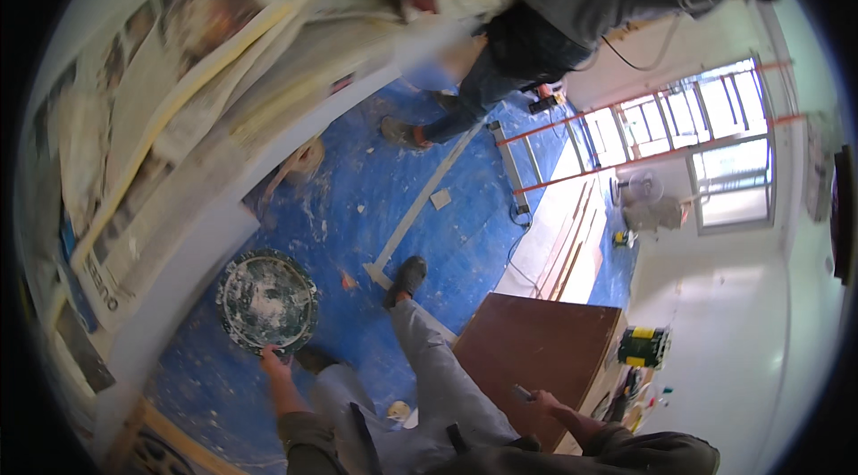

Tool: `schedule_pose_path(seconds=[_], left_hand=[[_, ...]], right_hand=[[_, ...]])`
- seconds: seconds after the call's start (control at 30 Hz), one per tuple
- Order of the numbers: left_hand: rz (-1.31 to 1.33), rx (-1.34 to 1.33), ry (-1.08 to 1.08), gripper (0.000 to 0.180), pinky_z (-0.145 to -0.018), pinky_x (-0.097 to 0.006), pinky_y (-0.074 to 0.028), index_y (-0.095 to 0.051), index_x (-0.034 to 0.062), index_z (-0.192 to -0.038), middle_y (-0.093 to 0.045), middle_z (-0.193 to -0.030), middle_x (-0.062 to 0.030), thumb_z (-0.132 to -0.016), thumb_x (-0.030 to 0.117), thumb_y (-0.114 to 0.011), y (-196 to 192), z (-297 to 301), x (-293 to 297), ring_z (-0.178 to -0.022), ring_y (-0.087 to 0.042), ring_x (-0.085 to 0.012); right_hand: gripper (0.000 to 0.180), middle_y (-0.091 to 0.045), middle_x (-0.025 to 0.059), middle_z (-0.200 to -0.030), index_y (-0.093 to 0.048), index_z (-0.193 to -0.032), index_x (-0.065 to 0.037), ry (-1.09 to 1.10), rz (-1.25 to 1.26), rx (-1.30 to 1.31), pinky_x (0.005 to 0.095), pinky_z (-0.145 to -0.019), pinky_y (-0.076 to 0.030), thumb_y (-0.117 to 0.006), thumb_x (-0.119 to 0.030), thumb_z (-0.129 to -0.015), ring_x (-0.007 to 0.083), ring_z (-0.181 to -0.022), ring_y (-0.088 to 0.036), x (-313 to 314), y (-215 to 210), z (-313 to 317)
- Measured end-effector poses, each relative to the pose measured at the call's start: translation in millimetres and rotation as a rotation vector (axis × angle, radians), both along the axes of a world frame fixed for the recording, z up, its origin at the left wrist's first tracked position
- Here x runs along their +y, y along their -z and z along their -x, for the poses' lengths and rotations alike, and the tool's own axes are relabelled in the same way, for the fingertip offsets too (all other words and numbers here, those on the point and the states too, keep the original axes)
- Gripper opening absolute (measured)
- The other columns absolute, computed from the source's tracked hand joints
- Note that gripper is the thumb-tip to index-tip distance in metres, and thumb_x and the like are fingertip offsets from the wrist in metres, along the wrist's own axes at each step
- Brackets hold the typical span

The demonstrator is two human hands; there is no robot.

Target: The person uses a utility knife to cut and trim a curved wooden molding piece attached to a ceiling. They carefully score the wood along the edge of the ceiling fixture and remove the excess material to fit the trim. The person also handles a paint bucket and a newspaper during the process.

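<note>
My left hand [275, 357] grips the near rim of a round dark-green lid [268, 301] smeared with white. From here I cannot tell whether a bucket is under it. My right hand [545, 402], off to the right, is closed round a small grey hand tool [523, 393]. That tool's kind is too small to make out. It is held above or in front of a brown-topped board or box [527, 345].
Blue sheeting [357, 216] with white specks covers the floor. Newspaper [170, 109] lies along the raised left side. A co-worker [536, 37] stands at the far side near an orange-railed ladder [626, 131]. A green-and-yellow device [643, 346] sits right of the brown board.
</note>
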State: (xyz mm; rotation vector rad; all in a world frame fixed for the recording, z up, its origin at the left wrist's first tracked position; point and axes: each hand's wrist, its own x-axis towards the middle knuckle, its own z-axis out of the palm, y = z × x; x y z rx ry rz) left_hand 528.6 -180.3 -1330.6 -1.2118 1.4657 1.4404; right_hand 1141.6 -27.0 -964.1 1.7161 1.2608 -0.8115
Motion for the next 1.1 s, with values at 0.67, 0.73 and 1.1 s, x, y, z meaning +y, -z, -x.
schedule_pose_path(seconds=[0.67, 0.73, 1.1], left_hand=[[0.309, 0.340, 0.909, 0.036, -0.071, -0.050, -0.053, -0.056, 0.0071, -0.091, -0.055, -0.092, -0.0127, -0.074, 0.031, -0.077, -378.2, -63.2, 315.1, -0.081, -0.054, -0.0281], [0.262, 0.431, 0.954, 0.037, -0.071, -0.049, -0.054, -0.056, 0.0068, -0.092, -0.055, -0.091, -0.0127, -0.074, 0.031, -0.077, -408.9, -67.0, 362.5, -0.081, -0.055, -0.0281], [0.160, 0.564, 1.098, 0.041, -0.070, -0.046, -0.055, -0.057, 0.0055, -0.095, -0.059, -0.089, -0.0130, -0.072, 0.031, -0.079, -455.8, -90.2, 495.7, -0.079, -0.058, -0.0282]], right_hand=[[0.042, -0.067, 0.0231, -0.092, -0.063, -0.113, -0.002, 0.272, -0.568, 0.545, 0.0466, -0.075, -0.053, -0.065, -0.033, -0.086, 0.0380, -0.084, -0.067, 194.2, 122.2, -122.1], [0.041, -0.067, 0.0251, -0.094, -0.065, -0.106, -0.001, 0.422, -0.696, 0.616, 0.0487, -0.077, -0.052, -0.065, -0.035, -0.083, 0.0424, -0.087, -0.065, 235.3, 105.5, -103.7], [0.029, -0.066, 0.0251, -0.088, -0.065, -0.099, -0.003, 0.200, -0.694, 0.768, 0.0504, -0.066, -0.050, -0.058, -0.028, -0.086, 0.0426, -0.079, -0.063, 379.4, 72.3, -81.2]])
